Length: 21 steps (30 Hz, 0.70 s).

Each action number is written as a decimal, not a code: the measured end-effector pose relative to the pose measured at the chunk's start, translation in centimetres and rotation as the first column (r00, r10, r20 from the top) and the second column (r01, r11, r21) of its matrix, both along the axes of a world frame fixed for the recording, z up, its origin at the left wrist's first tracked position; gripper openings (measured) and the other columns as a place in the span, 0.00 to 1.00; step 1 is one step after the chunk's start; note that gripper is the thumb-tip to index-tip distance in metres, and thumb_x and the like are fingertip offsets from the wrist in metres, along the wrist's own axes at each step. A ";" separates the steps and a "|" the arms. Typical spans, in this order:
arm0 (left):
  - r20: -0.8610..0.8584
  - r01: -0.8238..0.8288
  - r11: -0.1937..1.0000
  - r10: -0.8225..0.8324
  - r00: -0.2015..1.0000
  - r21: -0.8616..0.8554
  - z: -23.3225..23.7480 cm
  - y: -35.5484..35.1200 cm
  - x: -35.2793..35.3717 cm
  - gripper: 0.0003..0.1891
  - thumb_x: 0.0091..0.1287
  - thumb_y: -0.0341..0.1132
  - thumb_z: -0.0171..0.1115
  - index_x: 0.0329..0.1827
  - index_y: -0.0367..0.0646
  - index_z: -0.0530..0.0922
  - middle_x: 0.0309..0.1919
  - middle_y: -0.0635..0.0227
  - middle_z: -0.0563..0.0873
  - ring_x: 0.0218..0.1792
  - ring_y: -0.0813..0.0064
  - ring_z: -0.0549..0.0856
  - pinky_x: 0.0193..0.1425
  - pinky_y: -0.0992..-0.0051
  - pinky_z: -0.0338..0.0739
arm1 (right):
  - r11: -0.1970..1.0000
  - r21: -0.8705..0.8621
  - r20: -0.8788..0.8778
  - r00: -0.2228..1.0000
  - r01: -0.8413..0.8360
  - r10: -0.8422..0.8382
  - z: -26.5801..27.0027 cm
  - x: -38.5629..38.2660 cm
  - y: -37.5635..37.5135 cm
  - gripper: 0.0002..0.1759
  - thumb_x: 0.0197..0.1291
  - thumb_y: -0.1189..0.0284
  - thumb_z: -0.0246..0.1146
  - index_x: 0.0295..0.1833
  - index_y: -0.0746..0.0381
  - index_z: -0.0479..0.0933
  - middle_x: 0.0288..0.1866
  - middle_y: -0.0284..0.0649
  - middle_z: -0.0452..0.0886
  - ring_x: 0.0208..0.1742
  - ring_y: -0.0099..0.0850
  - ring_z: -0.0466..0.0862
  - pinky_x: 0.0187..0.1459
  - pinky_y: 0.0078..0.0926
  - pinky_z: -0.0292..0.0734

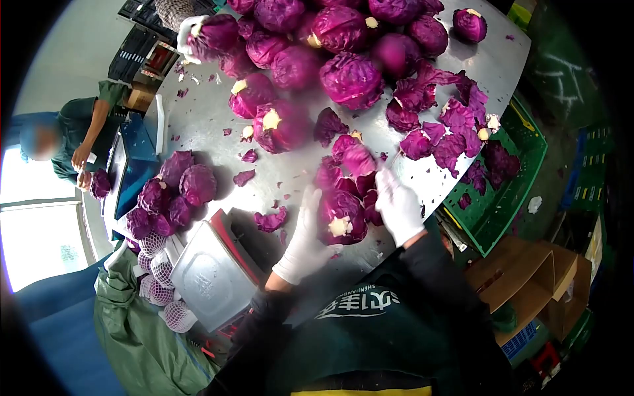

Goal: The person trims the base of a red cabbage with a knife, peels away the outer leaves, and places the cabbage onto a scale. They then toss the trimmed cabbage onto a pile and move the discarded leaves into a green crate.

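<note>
Nearest: dark green apron with white lettering [360,310], bottom centre, worn by the person with the camera.

Curved grey metal table [198,125] fills mid-frame. Heap of whole purple cabbages [350,79] covers its far half, several with pale stem ends showing. Green plastic crate [522,165] sits off the table's right edge, purple leaf trimmings inside. Flat steel weighing scale [205,270] at the near left corner, just beside a smaller cluster of purple cabbages [172,198]. Co-worker in green top [86,129] stands far left, hands close to one more cabbage. Loose purple leaf scraps [449,132] litter the table's right side.

Trimmed purple cabbage with pale cut stem [340,221]: at the table's near edge, between both hands, stem facing the camera.

Left hand [304,241]: white glove, cupped round the cabbage's left side, fingers up along it, gripping.

Right hand [398,206]: white glove, curled into a fist against the cabbage's upper right. A thin pale sliver rises from the fist, too small to identify.
</note>
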<state>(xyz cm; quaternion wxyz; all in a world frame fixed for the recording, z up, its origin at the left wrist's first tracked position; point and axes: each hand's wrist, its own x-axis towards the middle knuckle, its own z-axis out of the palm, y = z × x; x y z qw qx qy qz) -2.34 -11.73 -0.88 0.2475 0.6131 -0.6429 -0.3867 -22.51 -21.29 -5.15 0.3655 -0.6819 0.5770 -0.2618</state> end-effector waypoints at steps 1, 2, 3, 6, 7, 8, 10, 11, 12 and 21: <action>-0.006 0.002 1.000 -0.002 1.000 -0.008 0.1 0.3 0.0 0.62 0.47 0.28 0.80 0.83 0.39 0.44 0.82 0.43 0.44 0.83 0.50 0.43 0.83 0.57 0.43 | 0.988 0.150 0.047 0.998 0.042 -0.049 0.7 -0.4 -1.0 0.23 0.75 0.55 0.55 0.68 0.53 0.76 0.23 0.48 0.81 0.23 0.47 0.83 0.27 0.45 0.78; -0.012 -0.013 1.000 0.013 1.000 0.005 0.3 0.3 -0.1 0.62 0.47 0.27 0.79 0.83 0.40 0.45 0.82 0.43 0.44 0.83 0.50 0.43 0.83 0.57 0.42 | 0.967 0.244 0.083 0.995 -0.069 0.050 2.0 -0.7 -1.0 0.28 0.73 0.51 0.56 0.72 0.51 0.71 0.28 0.49 0.84 0.27 0.46 0.86 0.32 0.45 0.80; -0.004 0.003 1.000 -0.003 1.000 -0.003 0.5 0.0 0.0 0.62 0.47 0.27 0.80 0.83 0.40 0.45 0.82 0.43 0.44 0.83 0.50 0.43 0.83 0.57 0.42 | 0.967 0.151 -0.003 0.978 -0.206 0.208 3.0 -0.4 -0.7 0.36 0.69 0.46 0.60 0.76 0.52 0.66 0.42 0.51 0.86 0.43 0.45 0.88 0.43 0.43 0.82; -0.007 0.058 0.997 -0.059 0.998 -0.049 0.7 0.2 0.0 0.62 0.45 0.25 0.80 0.83 0.40 0.47 0.82 0.45 0.46 0.83 0.51 0.44 0.83 0.58 0.43 | 0.933 0.149 -0.007 0.943 -0.328 0.333 2.9 1.1 0.5 0.46 0.61 0.44 0.68 0.76 0.59 0.64 0.60 0.51 0.81 0.64 0.44 0.80 0.59 0.32 0.78; -0.040 0.024 1.000 -0.025 0.999 -0.019 0.5 0.4 0.2 0.62 0.45 0.25 0.80 0.83 0.40 0.47 0.82 0.46 0.46 0.83 0.51 0.45 0.83 0.58 0.44 | 0.938 0.239 0.177 0.961 -0.249 0.210 2.9 1.3 0.4 0.43 0.60 0.47 0.69 0.73 0.61 0.67 0.57 0.49 0.84 0.53 0.39 0.85 0.52 0.32 0.81; -0.069 -0.010 1.000 0.011 0.998 0.013 0.3 1.0 0.5 0.62 0.44 0.24 0.80 0.83 0.40 0.48 0.82 0.46 0.46 0.83 0.52 0.45 0.83 0.58 0.45 | 0.923 0.327 0.156 0.975 -0.203 0.159 1.9 1.2 -0.1 0.41 0.60 0.47 0.69 0.71 0.62 0.69 0.55 0.47 0.85 0.46 0.36 0.86 0.48 0.31 0.81; -0.179 -0.145 0.981 0.168 0.969 0.131 1.4 2.3 0.5 0.62 0.46 0.24 0.81 0.82 0.41 0.46 0.80 0.52 0.55 0.79 0.55 0.59 0.81 0.60 0.54 | 0.923 0.339 0.138 0.980 -0.180 0.140 1.2 0.9 -0.3 0.36 0.61 0.49 0.69 0.66 0.63 0.73 0.50 0.44 0.87 0.30 0.29 0.83 0.39 0.30 0.81; -0.297 -0.210 0.946 0.280 0.913 0.248 2.2 2.7 0.4 0.61 0.47 0.25 0.81 0.81 0.41 0.47 0.77 0.53 0.57 0.75 0.58 0.63 0.80 0.61 0.57 | 0.919 0.327 0.103 0.975 -0.219 0.196 1.5 0.4 0.7 0.37 0.61 0.49 0.69 0.68 0.63 0.73 0.51 0.45 0.86 0.36 0.32 0.86 0.43 0.31 0.81; -0.395 -0.253 0.891 0.402 0.826 0.377 3.4 3.2 0.0 0.59 0.48 0.25 0.82 0.80 0.41 0.47 0.75 0.55 0.60 0.72 0.61 0.66 0.78 0.62 0.60 | 0.918 0.281 0.080 0.960 -0.281 0.269 1.5 0.6 1.4 0.38 0.61 0.49 0.69 0.69 0.62 0.72 0.52 0.46 0.86 0.40 0.34 0.86 0.46 0.32 0.81; -0.188 -0.423 0.905 0.425 0.885 0.056 0.3 5.5 -1.0 0.49 0.50 0.36 0.83 0.71 0.39 0.58 0.65 0.59 0.68 0.67 0.67 0.70 0.74 0.65 0.65 | 0.884 -0.122 -0.332 0.858 -0.451 0.392 2.3 1.7 3.4 0.16 0.62 0.60 0.63 0.47 0.61 0.81 0.43 0.40 0.84 0.34 0.39 0.86 0.36 0.38 0.82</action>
